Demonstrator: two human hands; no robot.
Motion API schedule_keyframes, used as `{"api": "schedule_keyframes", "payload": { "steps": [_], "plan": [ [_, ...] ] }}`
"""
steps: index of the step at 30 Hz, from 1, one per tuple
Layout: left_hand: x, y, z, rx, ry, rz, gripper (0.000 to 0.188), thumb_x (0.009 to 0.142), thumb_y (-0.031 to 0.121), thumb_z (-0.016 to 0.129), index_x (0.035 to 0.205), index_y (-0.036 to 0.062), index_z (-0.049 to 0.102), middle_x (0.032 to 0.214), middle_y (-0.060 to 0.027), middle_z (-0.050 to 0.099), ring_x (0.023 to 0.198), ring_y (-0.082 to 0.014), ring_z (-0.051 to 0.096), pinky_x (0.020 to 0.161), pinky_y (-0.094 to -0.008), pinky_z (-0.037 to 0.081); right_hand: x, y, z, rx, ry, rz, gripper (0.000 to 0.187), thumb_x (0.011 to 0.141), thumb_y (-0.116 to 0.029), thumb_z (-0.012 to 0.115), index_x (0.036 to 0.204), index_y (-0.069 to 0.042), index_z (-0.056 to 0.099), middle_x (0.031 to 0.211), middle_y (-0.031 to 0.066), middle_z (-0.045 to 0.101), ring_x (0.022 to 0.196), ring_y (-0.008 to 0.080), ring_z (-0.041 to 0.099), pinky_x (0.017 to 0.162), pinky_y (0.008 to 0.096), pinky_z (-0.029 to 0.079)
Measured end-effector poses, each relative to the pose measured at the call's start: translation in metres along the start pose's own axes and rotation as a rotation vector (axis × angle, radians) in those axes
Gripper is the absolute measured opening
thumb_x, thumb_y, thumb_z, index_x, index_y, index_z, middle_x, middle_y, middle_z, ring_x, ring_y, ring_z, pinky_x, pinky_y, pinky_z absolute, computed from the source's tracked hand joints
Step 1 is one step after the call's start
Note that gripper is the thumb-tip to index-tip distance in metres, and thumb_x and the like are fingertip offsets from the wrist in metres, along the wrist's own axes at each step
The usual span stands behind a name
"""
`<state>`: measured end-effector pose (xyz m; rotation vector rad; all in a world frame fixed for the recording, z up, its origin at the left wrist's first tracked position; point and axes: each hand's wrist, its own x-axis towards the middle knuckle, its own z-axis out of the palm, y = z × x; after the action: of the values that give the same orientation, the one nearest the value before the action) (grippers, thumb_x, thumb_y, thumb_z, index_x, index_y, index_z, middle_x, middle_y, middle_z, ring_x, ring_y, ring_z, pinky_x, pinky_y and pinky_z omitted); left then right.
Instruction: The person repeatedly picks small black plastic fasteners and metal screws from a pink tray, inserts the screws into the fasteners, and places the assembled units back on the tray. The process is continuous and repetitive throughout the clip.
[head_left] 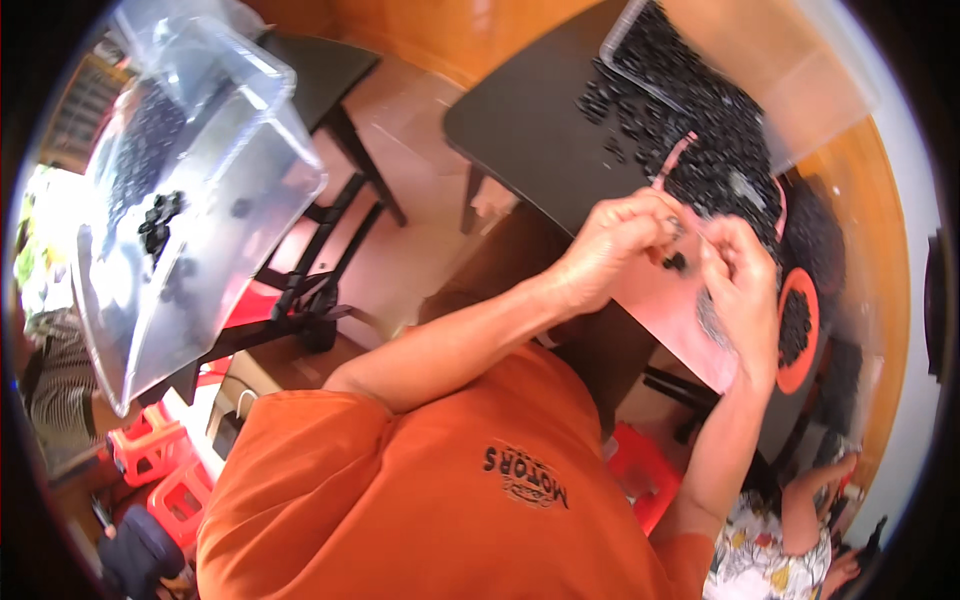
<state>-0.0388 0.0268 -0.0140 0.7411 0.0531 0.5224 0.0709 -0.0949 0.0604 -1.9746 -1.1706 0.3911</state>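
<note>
My left hand (pixel 625 245) and my right hand (pixel 742 275) are close together above a pink tray or mat (pixel 665 318). Fingertips are pinched on both hands. A tiny greyish piece seems to show at the left fingertips, too small to name, and the fingers hide whatever the right hand holds. Just beyond the hands, a large heap of small black parts (pixel 715 165) spreads over the dark table (pixel 520 120). A small pile of fine silvery pieces (pixel 710 318) lies on the pink surface, partly behind my right hand.
At the far right a clear plastic bin (pixel 815 70) borders the heap. A round orange tray (pixel 783 372) with black parts sits right of my right hand. Left, large clear bins (pixel 230 170) hold more black parts. Red stools (pixel 180 495) stand lower left; another person's arm (pixel 805 510) shows lower right.
</note>
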Motion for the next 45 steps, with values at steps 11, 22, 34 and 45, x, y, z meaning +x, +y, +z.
{"api": "schedule_keyframes", "payload": {
  "steps": [11,22,34,45],
  "plan": [
    [0.005,0.022,0.007,-0.134,-0.112,0.031,0.017,0.082,0.017,0.053,0.073,0.002,0.055,0.101,-0.0112,0.056,0.078,-0.0155,0.049,0.071,-0.0305,0.044,-0.006,-0.001,0.001,0.101,0.032,-0.005,0.009,0.085,0.009,0.051,0.086,0.0,0.051,0.074,-0.0025,0.047,0.065,0.0028,0.043,0.056,0.0193,0.037],
    [0.003,0.011,0.011,0.346,-0.029,-0.065,0.023,0.081,0.009,0.045,0.082,-0.0055,0.064,0.113,-0.0103,0.062,0.092,-0.0158,0.056,0.086,-0.0298,0.043,0.001,0.01,-0.001,-0.287,0.116,-0.207,0.01,0.082,0.004,0.06,0.09,0.0,0.053,0.076,0.0096,0.056,0.061,0.0194,0.056,0.056,0.0315,0.046],
    [0.004,0.006,0.017,0.241,0.009,-0.181,0.023,0.084,0.008,0.044,0.085,-0.0072,0.061,0.116,-0.0124,0.059,0.089,-0.0138,0.053,0.094,-0.0324,0.043,0.001,0.008,0.007,-0.635,0.194,-0.38,0.018,0.078,0.005,0.062,0.09,-0.004,0.052,0.082,0.0104,0.056,0.065,0.0301,0.061,0.054,0.0398,0.048],
    [0.004,0.01,0.017,0.381,0.055,-0.292,0.037,0.083,0.012,0.048,0.11,-0.0078,0.063,0.088,-0.0051,0.061,0.079,-0.0102,0.051,0.076,-0.0246,0.041,-0.007,0.015,0.014,-0.954,0.049,-0.418,0.014,0.078,-0.002,0.06,0.089,-0.002,0.052,0.1,0.0129,0.059,0.076,0.0252,0.066,0.06,0.0351,0.057]
  ]
}}
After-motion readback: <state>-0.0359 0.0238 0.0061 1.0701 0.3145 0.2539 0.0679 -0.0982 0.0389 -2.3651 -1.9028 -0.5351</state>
